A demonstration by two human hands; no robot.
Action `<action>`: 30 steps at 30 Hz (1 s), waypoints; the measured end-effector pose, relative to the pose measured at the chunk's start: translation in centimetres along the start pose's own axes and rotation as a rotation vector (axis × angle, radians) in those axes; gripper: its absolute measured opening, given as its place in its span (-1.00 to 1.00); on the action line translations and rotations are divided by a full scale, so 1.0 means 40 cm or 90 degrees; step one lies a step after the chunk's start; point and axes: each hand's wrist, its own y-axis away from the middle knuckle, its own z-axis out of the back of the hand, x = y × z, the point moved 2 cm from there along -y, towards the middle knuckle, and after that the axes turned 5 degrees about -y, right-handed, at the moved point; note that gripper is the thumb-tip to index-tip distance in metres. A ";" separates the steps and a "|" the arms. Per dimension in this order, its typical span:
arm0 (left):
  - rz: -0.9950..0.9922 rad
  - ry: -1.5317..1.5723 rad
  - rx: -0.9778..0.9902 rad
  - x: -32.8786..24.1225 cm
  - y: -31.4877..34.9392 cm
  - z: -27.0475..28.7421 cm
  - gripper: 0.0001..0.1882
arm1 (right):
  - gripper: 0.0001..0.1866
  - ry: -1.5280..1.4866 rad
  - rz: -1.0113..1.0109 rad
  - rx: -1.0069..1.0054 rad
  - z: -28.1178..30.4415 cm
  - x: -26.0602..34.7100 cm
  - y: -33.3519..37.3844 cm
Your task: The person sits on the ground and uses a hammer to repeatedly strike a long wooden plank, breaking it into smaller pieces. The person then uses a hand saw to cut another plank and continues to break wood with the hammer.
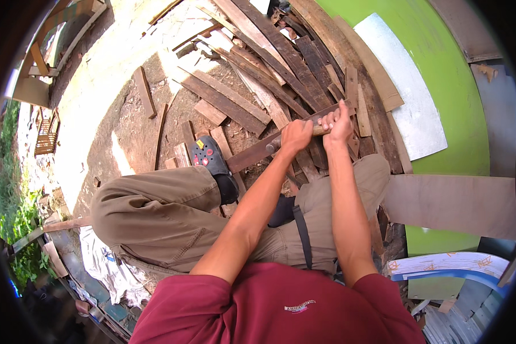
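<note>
A dark, narrow wooden plank point(251, 156) slants up to the right from beside my clog point(208, 155). Along it lies a hammer point(273, 145), its round head toward my foot and its wooden handle point(319, 131) reaching to the right. My left hand point(297, 136) is closed around the handle near the middle. Closer to the handle's end, my right hand point(337, 125) is also closed, its thumb pointing up by the plank's far end. Whether the fingers wrap the plank too is partly hidden.
Loose boards point(226, 103) lie scattered on the dirt ahead, with a denser pile point(292, 57) farther off. To the right stand a green panel point(458, 109) and a white sheet point(404, 86). A white cloth point(112, 266) lies at the left, behind my bent knee point(120, 200).
</note>
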 end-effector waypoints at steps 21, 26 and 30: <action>-0.166 0.189 0.048 0.085 -0.015 0.034 -0.50 | -0.34 0.147 -0.089 0.364 -0.017 -0.020 0.041; 0.079 -0.102 0.053 -0.136 0.021 -0.015 -0.36 | -0.37 -0.061 -0.109 0.095 0.111 0.040 -0.045; 0.064 -0.077 0.043 -0.149 0.024 -0.016 -0.35 | -0.39 -0.081 -0.062 0.045 0.071 0.050 -0.039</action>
